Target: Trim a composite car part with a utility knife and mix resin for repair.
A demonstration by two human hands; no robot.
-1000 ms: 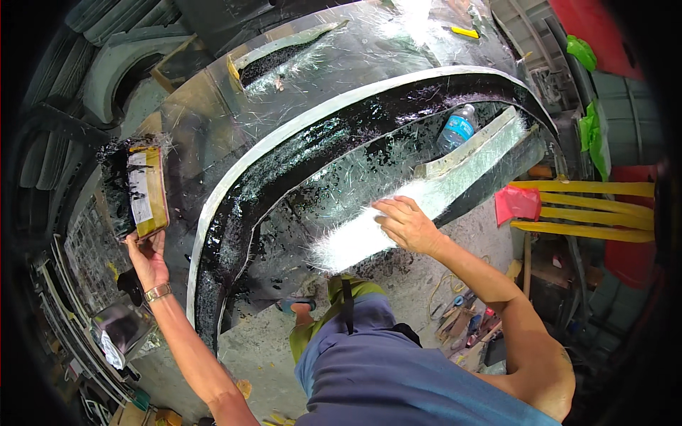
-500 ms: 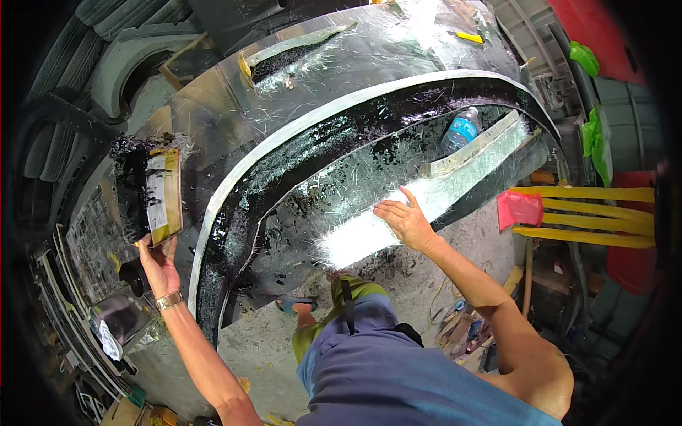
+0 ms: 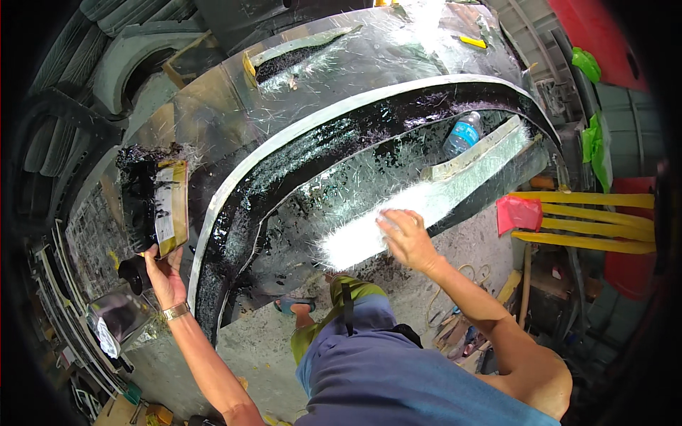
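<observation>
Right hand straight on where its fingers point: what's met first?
Likely the white fiber mat right at its fingertips; beyond that, the right hand would meet the near edge of the curved black part. Height and contact are unclear from this view.

a bottle (image 3: 462,136) obstructs the gap between black arch (image 3: 369,121) and white mat (image 3: 433,199); leftward lies room.

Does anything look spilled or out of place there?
Yes: black splatter dots the work surface inside the curved part, like stray drips. The container in the left hand is smeared black. A drink bottle nearby also seems misplaced.
</observation>
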